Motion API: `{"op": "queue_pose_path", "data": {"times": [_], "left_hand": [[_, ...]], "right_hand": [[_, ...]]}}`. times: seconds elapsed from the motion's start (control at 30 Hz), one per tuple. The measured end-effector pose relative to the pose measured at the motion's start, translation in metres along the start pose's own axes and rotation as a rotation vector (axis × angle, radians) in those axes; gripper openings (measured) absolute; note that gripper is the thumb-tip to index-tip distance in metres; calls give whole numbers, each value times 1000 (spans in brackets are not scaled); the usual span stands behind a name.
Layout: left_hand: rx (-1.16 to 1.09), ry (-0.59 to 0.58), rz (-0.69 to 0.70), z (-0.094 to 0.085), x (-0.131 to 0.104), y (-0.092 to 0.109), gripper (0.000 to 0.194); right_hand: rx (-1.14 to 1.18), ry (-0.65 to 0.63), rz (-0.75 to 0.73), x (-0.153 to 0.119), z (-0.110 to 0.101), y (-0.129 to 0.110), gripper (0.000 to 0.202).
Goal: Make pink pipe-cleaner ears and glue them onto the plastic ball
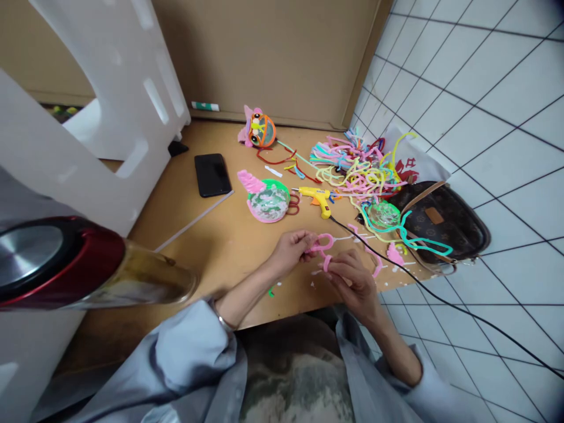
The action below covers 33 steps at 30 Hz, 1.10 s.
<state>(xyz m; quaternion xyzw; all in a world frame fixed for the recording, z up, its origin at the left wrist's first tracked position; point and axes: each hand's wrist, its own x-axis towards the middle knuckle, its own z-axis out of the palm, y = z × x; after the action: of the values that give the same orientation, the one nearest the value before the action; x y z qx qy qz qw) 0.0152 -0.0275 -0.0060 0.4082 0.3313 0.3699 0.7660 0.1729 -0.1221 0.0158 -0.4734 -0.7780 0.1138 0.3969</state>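
Note:
Between my two hands, near the table's front edge, is a pink pipe cleaner (326,240) bent into loops. My left hand (294,251) pinches it at the left, beside a rounded loop. Lower and to the right, my right hand (352,277) is closed on another curled part of the same pink piece. Beyond my hands lies a round green and pink piece (269,201) with a fluffy pink horn shape. A yellow glue gun (318,197) rests to its right, its black cord running off to the lower right.
A black phone (212,175) lies at the left. An orange decorated ball (262,130) sits at the back, near a heap of coloured pipe cleaners (352,161). At the right is a brown bag (449,218). A red-capped bottle (101,264) looms at the near left.

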Motion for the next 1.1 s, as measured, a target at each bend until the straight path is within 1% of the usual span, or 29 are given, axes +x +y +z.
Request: {"op": "queue_pose_path", "data": {"times": [0.1, 0.17, 0.2, 0.23, 0.27, 0.3, 0.37, 0.4, 0.47, 0.53, 0.57, 0.63, 0.7, 0.8, 0.87, 1.0, 1.1], "left_hand": [[-127, 23, -11, -1, 1, 6, 51], [-208, 31, -29, -5, 2, 11, 47], [-235, 22, -45, -7, 3, 13, 46], [-251, 1, -68, -8, 3, 15, 48], [-255, -32, -94, -10, 3, 17, 50], [-244, -77, -120, -11, 2, 19, 53], [-176, -191, -168, -12, -1, 21, 57], [-116, -254, -187, -12, -3, 21, 58], [44, -360, -215, -11, -6, 21, 59], [195, -413, -219, -9, -6, 18, 58], [249, -418, -213, -9, -6, 16, 57], [301, -394, -184, -9, -3, 12, 53], [299, -338, -146, -11, 1, 8, 50], [199, -236, -132, -15, 5, 5, 51], [100, -186, -155, -16, 6, 4, 53], [-52, -172, -177, -12, 4, 6, 51], [-155, -182, -160, -8, 2, 10, 48]], "right_hand": [[-101, 12, -119, -2, 3, -2, 27], [-42, -23, -160, -5, 3, -1, 28], [33, -49, -131, -7, 2, 1, 28], [127, -71, -67, -9, 1, 3, 27], [232, -74, 18, -11, -1, 6, 25], [344, -48, 110, -12, -4, 9, 23], [581, 77, 279, -10, -12, 15, 20], [702, 154, 340, -7, -15, 18, 20], [864, 249, 437, 2, -21, 20, 20], [896, 291, 467, 12, -25, 19, 23], [886, 300, 464, 16, -25, 17, 26], [847, 308, 441, 23, -26, 12, 31], [800, 310, 426, 26, -27, 5, 34], [756, 268, 453, 23, -32, -6, 36], [782, 193, 479, 15, -36, -12, 38], [903, -24, 518, -1, -39, -16, 43], [887, -76, 598, -9, -38, -13, 44]]}}
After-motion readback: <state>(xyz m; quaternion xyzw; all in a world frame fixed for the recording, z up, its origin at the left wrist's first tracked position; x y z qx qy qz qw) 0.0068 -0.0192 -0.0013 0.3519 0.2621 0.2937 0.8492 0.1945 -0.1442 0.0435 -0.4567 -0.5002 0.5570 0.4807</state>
